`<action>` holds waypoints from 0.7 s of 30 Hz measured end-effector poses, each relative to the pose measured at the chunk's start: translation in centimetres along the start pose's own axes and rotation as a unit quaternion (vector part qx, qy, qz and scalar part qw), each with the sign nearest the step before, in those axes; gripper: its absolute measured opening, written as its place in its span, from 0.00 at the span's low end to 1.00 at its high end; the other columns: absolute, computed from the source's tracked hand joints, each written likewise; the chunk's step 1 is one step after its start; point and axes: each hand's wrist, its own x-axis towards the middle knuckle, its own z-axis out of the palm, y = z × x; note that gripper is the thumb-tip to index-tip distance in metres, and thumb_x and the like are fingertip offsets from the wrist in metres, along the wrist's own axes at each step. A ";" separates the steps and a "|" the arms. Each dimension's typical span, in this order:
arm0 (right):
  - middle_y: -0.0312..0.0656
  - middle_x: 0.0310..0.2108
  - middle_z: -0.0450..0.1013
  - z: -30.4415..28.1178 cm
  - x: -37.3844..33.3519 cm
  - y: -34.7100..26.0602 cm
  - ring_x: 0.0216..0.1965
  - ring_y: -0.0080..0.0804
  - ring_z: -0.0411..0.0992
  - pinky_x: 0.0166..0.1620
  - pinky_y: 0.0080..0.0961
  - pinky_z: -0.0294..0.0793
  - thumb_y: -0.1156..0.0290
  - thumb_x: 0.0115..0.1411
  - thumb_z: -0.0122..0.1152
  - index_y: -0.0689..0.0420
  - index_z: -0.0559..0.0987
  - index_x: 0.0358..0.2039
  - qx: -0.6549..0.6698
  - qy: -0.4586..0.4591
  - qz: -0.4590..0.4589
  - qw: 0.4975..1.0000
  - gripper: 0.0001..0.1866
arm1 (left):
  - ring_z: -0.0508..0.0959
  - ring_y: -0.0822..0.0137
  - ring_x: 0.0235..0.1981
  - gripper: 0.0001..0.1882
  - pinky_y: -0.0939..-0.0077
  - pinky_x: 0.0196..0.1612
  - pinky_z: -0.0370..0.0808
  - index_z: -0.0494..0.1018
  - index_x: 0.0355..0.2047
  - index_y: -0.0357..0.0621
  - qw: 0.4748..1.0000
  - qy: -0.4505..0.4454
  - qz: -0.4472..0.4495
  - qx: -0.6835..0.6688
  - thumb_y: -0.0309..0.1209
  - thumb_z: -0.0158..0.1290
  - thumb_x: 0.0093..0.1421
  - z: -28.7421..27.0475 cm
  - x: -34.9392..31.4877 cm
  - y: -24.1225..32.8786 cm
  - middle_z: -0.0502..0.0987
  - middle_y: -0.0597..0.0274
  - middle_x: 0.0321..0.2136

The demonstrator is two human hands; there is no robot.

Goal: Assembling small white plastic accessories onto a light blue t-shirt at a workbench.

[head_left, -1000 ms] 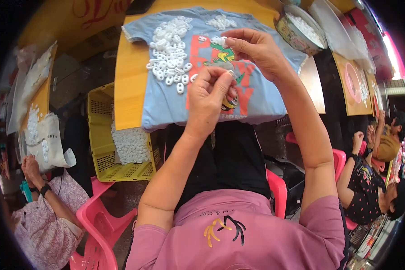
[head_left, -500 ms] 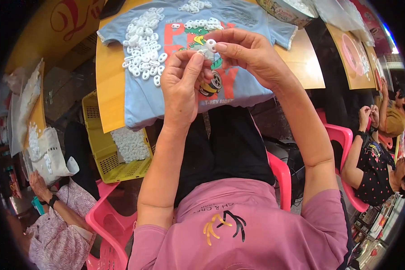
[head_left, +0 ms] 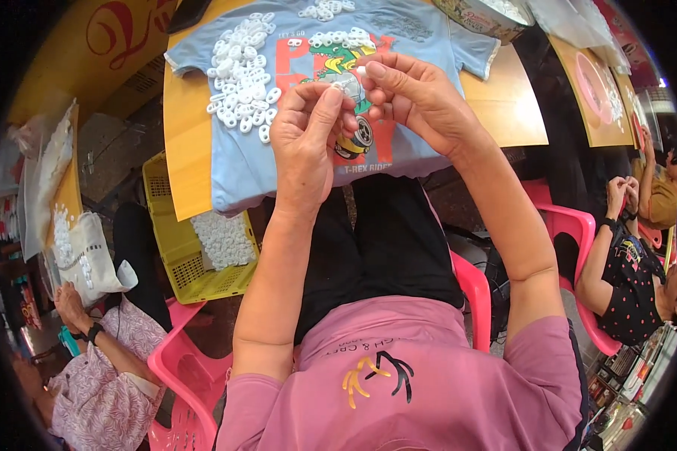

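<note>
Over the blue T-shirt, my two hands are raised close together, thumbs toward each other. My right hand pinches a small white plastic piece between thumb and forefinger; only its edge shows. My left hand is closed, thumb against forefinger. A pale bit shows at its fingertips, too small to name. Left of my hands lies a heap of white oval two-holed plastic pieces. Beyond the hands, a smaller row of white pieces lies across the shirt's printed dinosaur.
The shirt covers a wooden table. A yellow crate at my lower left holds many white pieces. A printed tub stands at the far right. Co-workers sit on both sides, near pink chairs.
My right hand has moved slightly right, away from the left. The white piece in it has turned from showing its holes to edge-on. My left hand stays nearly still.
</note>
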 end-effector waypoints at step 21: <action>0.39 0.37 0.75 1.0 -0.6 1.3 0.35 0.22 0.75 0.36 0.19 0.78 0.73 0.61 0.63 0.62 0.75 0.47 -0.071 0.065 -0.088 0.991 0.15 | 0.76 0.75 0.26 0.06 0.84 0.30 0.73 0.70 0.39 0.39 1.000 -0.009 -0.006 -0.007 0.28 0.53 0.65 -0.2 0.0 -0.1 0.78 0.60 0.30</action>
